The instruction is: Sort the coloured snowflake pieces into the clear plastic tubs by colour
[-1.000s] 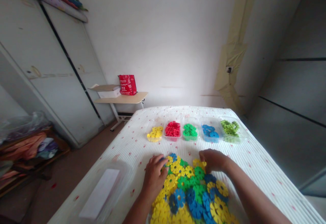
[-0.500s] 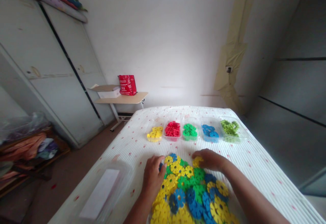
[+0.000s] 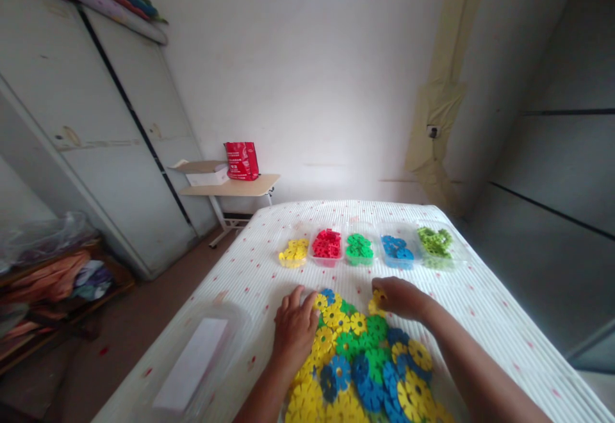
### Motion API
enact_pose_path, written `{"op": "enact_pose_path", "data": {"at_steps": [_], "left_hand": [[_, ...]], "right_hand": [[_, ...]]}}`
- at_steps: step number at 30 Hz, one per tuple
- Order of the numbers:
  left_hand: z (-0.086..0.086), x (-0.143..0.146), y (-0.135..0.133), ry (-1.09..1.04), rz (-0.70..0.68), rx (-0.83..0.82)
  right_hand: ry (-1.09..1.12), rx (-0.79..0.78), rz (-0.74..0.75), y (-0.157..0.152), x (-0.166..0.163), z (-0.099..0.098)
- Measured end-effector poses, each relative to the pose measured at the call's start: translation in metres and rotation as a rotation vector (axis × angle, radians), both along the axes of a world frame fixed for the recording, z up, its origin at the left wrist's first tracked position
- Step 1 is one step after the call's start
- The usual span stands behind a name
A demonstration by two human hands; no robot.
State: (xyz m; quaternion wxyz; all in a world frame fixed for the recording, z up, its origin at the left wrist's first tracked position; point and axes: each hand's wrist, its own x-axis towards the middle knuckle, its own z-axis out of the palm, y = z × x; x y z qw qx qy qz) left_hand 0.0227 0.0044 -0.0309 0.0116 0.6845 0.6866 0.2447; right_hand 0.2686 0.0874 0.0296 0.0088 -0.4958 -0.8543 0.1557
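A pile of flower-shaped plastic discs (image 3: 346, 346) in yellow, green and blue lies in front of me. At the pile's upper right, my right hand (image 3: 400, 297) has its thumb and fingers pinched on a yellow flower disc (image 3: 377, 302). Another yellow one seems to lie close under it, though I cannot tell them apart clearly. My left hand (image 3: 294, 323) rests along the pile's left side, fingers spread, its fingertips beside the yellow discs. Beyond the hands stand clear containers with yellow discs (image 3: 294, 251), red pieces (image 3: 327, 245), green discs (image 3: 359, 248), blue discs (image 3: 396, 250) and light green pieces (image 3: 434, 243).
A clear plastic tray or lid with a white rectangular block (image 3: 192, 364) lies at the left of the cloth-covered table (image 3: 240, 285). Behind, a small side table (image 3: 240, 186) bears a red bag (image 3: 241, 161) and a white box (image 3: 207, 174).
My right hand has closed its fingers on the yellow disc and moved slightly up and right. The left hand has spread its fingers, and a dark blue disc beside it is now covered.
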Motion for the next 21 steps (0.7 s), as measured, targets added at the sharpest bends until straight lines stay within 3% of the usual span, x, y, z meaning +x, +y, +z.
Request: {"op": "enact_pose_path", "data": {"at_steps": [4,9,14,21], "left_hand": [[0.000,-0.001,0.000,-0.090,-0.024,0.038],[-0.003,-0.005,0.001,-0.219,-0.033,0.092],[-0.001,-0.007,0.000,-0.368,-0.031,0.107],[0.002,-0.008,-0.003,-0.553,-0.069,0.133]], "right_hand": [[0.053,0.030,-0.019,-0.004,0.001,0.014],[0.282,-0.102,0.241,-0.016,-0.007,0.024],[0.118,-0.186,0.231,-0.023,-0.020,0.011],[0.013,-0.121,0.202,-0.024,-0.024,0.004]]}}
